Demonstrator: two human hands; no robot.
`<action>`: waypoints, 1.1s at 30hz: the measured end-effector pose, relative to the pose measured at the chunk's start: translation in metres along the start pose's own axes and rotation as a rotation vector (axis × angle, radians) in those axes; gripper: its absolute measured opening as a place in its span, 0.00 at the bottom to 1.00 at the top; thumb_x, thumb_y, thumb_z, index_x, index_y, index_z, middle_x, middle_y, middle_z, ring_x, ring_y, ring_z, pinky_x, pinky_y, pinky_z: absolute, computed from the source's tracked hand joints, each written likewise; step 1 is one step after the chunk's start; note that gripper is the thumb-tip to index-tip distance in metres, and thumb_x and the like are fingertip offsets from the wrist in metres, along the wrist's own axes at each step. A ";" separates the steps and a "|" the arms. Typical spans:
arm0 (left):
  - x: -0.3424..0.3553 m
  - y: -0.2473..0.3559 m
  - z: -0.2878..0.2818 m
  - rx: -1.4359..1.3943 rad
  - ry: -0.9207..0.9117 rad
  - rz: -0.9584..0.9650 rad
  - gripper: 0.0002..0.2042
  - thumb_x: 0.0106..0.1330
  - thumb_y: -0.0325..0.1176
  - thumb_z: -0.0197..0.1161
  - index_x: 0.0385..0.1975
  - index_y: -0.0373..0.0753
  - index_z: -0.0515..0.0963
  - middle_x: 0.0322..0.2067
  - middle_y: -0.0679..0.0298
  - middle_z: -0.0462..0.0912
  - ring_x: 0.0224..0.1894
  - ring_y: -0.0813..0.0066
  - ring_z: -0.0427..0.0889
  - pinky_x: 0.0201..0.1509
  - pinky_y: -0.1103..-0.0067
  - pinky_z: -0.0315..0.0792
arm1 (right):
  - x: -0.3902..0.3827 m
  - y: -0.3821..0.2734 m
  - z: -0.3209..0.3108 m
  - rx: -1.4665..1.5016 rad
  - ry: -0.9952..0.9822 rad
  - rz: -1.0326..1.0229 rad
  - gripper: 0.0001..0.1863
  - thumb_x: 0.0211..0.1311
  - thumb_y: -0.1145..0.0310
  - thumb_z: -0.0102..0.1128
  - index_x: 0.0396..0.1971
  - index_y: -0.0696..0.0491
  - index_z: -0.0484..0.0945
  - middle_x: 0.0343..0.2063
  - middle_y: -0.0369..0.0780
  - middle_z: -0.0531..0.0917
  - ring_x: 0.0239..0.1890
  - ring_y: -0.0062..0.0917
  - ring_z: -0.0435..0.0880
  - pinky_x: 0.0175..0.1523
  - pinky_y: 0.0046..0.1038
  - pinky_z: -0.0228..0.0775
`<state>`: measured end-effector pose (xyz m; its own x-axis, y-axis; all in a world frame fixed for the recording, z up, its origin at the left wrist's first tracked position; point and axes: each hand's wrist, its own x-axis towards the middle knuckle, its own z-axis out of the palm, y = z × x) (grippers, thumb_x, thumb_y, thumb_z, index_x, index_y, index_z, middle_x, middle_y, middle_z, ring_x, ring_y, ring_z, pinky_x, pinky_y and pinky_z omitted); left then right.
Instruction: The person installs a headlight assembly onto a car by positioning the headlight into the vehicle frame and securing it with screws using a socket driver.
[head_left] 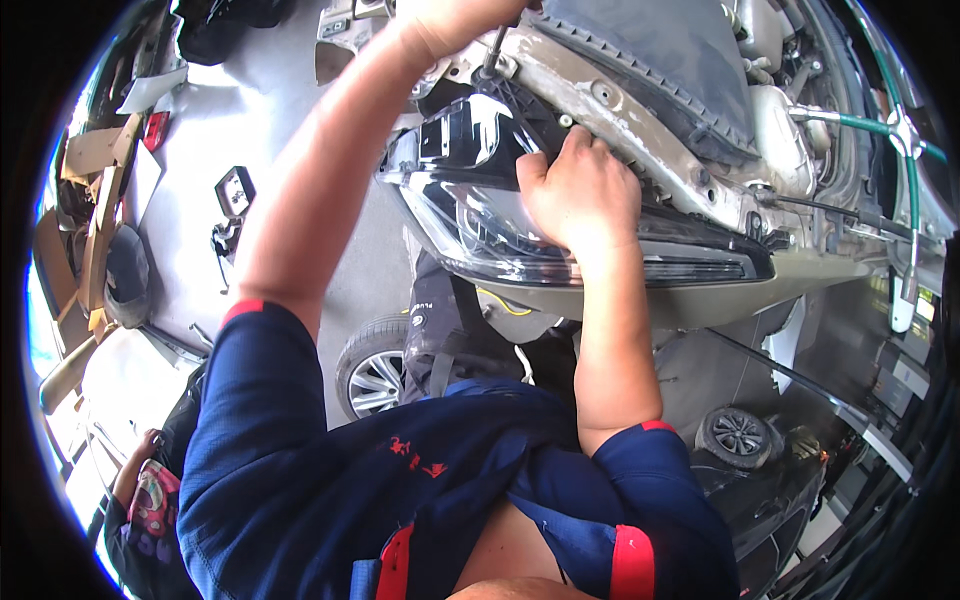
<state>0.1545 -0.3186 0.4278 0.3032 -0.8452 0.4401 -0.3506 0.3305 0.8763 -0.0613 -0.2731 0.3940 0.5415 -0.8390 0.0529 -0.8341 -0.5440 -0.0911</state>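
A car headlight (470, 215) with a clear lens and black housing sits at the front corner of an opened car. My left hand (450, 22) is closed at the top edge of the view, partly cut off, around a hand tool with a straight metal shaft (494, 52). The shaft points down at a mount beside the headlight's upper left end; the tool's handle is mostly hidden. My right hand (588, 195) rests on top of the headlight, its fingers curled over the inner edge and its thumb pointing left.
A worn metal crossbeam (610, 95) runs behind the headlight, with a black engine-bay cover (650, 60) beyond. The bumper (690, 300) lies below it. A wheel (375, 370) stands on the floor near my legs. At lower left is another person (150, 510); cardboard (95, 240) leans at far left.
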 end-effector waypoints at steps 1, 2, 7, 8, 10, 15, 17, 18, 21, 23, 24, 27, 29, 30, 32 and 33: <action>-0.002 0.027 0.008 0.187 0.148 -0.146 0.15 0.76 0.36 0.48 0.33 0.34 0.79 0.29 0.58 0.81 0.33 0.70 0.81 0.40 0.74 0.74 | 0.001 0.001 -0.005 0.008 -0.067 0.035 0.26 0.59 0.52 0.55 0.35 0.66 0.78 0.31 0.56 0.86 0.34 0.50 0.89 0.44 0.44 0.83; -0.003 0.023 0.010 0.187 0.146 -0.152 0.15 0.76 0.36 0.48 0.33 0.34 0.79 0.29 0.58 0.81 0.33 0.70 0.81 0.40 0.74 0.74 | -0.001 -0.001 -0.007 0.020 -0.147 0.062 0.27 0.62 0.52 0.52 0.38 0.67 0.78 0.34 0.59 0.86 0.39 0.54 0.89 0.48 0.47 0.82; 0.003 0.006 -0.004 -0.396 0.002 -0.142 0.12 0.69 0.32 0.49 0.24 0.35 0.72 0.20 0.62 0.69 0.22 0.72 0.68 0.27 0.76 0.65 | 0.000 -0.005 -0.006 0.036 -0.149 0.051 0.27 0.62 0.52 0.52 0.38 0.66 0.78 0.35 0.59 0.86 0.39 0.54 0.88 0.50 0.48 0.81; 0.005 0.002 -0.014 -0.850 -0.410 -0.307 0.11 0.67 0.32 0.50 0.22 0.37 0.69 0.19 0.64 0.67 0.19 0.74 0.64 0.23 0.77 0.61 | -0.001 -0.007 -0.007 0.039 -0.151 0.044 0.27 0.62 0.52 0.52 0.38 0.66 0.78 0.35 0.59 0.86 0.39 0.54 0.88 0.50 0.48 0.81; 0.013 0.004 -0.006 -0.917 -0.646 -0.235 0.12 0.67 0.33 0.48 0.22 0.39 0.70 0.19 0.66 0.67 0.19 0.77 0.63 0.22 0.80 0.58 | -0.001 -0.005 -0.010 0.035 -0.188 0.070 0.27 0.61 0.52 0.52 0.40 0.66 0.78 0.36 0.59 0.86 0.41 0.54 0.88 0.51 0.48 0.81; 0.004 0.009 0.003 0.573 0.370 0.088 0.17 0.72 0.35 0.46 0.32 0.35 0.82 0.29 0.52 0.83 0.35 0.58 0.85 0.44 0.68 0.77 | 0.003 -0.012 -0.011 0.037 -0.208 0.054 0.27 0.61 0.52 0.52 0.42 0.65 0.77 0.39 0.59 0.85 0.42 0.53 0.88 0.53 0.49 0.80; -0.003 0.013 0.027 0.376 0.391 -0.028 0.17 0.72 0.36 0.45 0.31 0.35 0.82 0.28 0.51 0.83 0.35 0.57 0.85 0.44 0.67 0.77 | -0.001 0.000 -0.008 0.022 -0.219 0.107 0.27 0.61 0.53 0.53 0.42 0.65 0.77 0.39 0.59 0.86 0.43 0.53 0.88 0.53 0.49 0.79; -0.009 0.019 0.028 0.293 0.380 -0.007 0.17 0.71 0.36 0.46 0.28 0.34 0.80 0.25 0.52 0.80 0.31 0.59 0.83 0.39 0.69 0.75 | -0.001 -0.001 -0.006 0.023 -0.222 0.104 0.27 0.61 0.53 0.53 0.42 0.65 0.77 0.39 0.59 0.86 0.43 0.53 0.88 0.53 0.49 0.79; 0.017 0.001 0.003 -0.389 -0.285 -0.091 0.16 0.69 0.35 0.47 0.22 0.35 0.75 0.20 0.57 0.75 0.23 0.66 0.75 0.31 0.74 0.69 | -0.004 -0.003 0.002 -0.017 0.016 -0.035 0.21 0.54 0.56 0.57 0.30 0.64 0.78 0.27 0.54 0.85 0.28 0.45 0.89 0.37 0.39 0.84; 0.014 0.000 0.000 -0.820 -0.633 -0.151 0.15 0.68 0.34 0.49 0.17 0.40 0.67 0.18 0.68 0.64 0.19 0.78 0.61 0.24 0.82 0.55 | -0.001 -0.005 0.001 -0.004 0.018 -0.045 0.21 0.54 0.56 0.58 0.30 0.64 0.78 0.28 0.54 0.85 0.28 0.45 0.89 0.37 0.39 0.85; 0.024 0.001 -0.006 -0.725 -0.656 -0.219 0.16 0.70 0.36 0.47 0.22 0.34 0.74 0.20 0.62 0.73 0.22 0.74 0.70 0.29 0.79 0.66 | 0.001 -0.004 -0.003 -0.005 0.025 -0.043 0.21 0.54 0.56 0.58 0.30 0.64 0.78 0.28 0.54 0.85 0.28 0.45 0.89 0.37 0.39 0.85; 0.006 0.018 0.018 0.417 0.120 -0.152 0.20 0.72 0.41 0.47 0.39 0.34 0.84 0.37 0.47 0.87 0.42 0.51 0.87 0.52 0.67 0.77 | -0.001 -0.006 -0.010 0.032 -0.218 0.078 0.26 0.61 0.53 0.52 0.41 0.65 0.77 0.39 0.59 0.85 0.43 0.54 0.87 0.54 0.48 0.79; 0.000 0.035 0.023 0.336 0.367 -0.070 0.17 0.71 0.39 0.49 0.36 0.35 0.83 0.34 0.45 0.86 0.38 0.49 0.86 0.47 0.66 0.77 | -0.002 -0.002 -0.002 0.005 -0.114 0.032 0.24 0.57 0.55 0.54 0.36 0.65 0.78 0.33 0.56 0.85 0.36 0.49 0.89 0.46 0.43 0.82; 0.000 0.025 0.027 0.254 0.458 0.009 0.16 0.69 0.37 0.49 0.33 0.34 0.82 0.29 0.47 0.85 0.32 0.52 0.85 0.40 0.68 0.78 | -0.001 0.000 0.001 -0.026 -0.006 -0.016 0.22 0.53 0.56 0.57 0.31 0.64 0.79 0.28 0.53 0.85 0.30 0.44 0.90 0.37 0.39 0.85; -0.004 0.007 0.010 -0.649 0.031 -0.130 0.11 0.64 0.32 0.51 0.27 0.33 0.78 0.20 0.57 0.77 0.20 0.68 0.74 0.25 0.76 0.68 | -0.002 0.001 0.001 -0.023 -0.032 0.003 0.23 0.53 0.56 0.57 0.31 0.65 0.79 0.28 0.53 0.85 0.30 0.45 0.89 0.38 0.39 0.84; -0.003 0.018 -0.002 -0.703 -0.218 -0.156 0.07 0.59 0.30 0.52 0.24 0.34 0.74 0.18 0.65 0.69 0.18 0.80 0.63 0.21 0.83 0.57 | -0.001 -0.002 0.002 -0.023 -0.013 -0.016 0.23 0.54 0.56 0.57 0.31 0.65 0.79 0.28 0.53 0.85 0.30 0.45 0.89 0.38 0.40 0.84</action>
<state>0.1492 -0.3087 0.4430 0.0954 -0.9440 0.3160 0.3525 0.3289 0.8761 -0.0599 -0.2715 0.3919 0.5562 -0.8300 0.0410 -0.8273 -0.5577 -0.0675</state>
